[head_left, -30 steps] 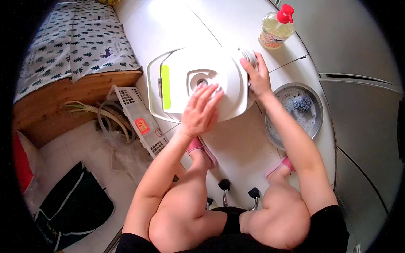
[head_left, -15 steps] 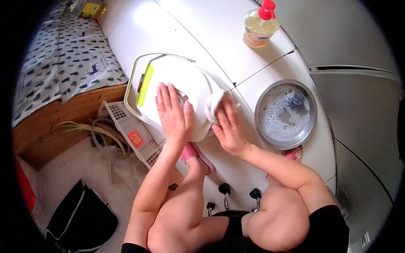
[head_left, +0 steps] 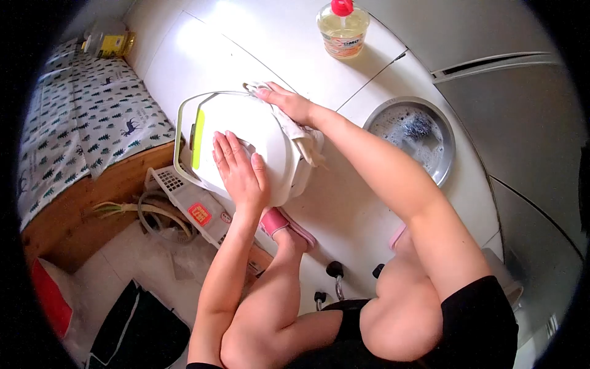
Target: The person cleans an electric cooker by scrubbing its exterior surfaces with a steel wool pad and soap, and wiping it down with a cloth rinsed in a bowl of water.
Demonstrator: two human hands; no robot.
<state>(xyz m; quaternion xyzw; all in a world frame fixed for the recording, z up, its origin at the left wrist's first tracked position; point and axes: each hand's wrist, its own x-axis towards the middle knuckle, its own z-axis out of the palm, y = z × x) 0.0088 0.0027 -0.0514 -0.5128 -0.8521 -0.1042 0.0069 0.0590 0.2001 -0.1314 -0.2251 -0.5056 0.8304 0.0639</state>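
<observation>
A black top (head_left: 344, 357) has short, loose sleeves (head_left: 482, 317); the 2 slippers (head_left: 275, 224) are pink, 1 showing a broad strap (head_left: 273, 222).

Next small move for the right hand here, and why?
Probably slide the right hand and its pale cloth along the edge of the white rounded appliance with a lime-green strip: the cloth lies against that edge, partly draping down the side, while the left hand rests palm-down on top, likely steadying it.
</observation>
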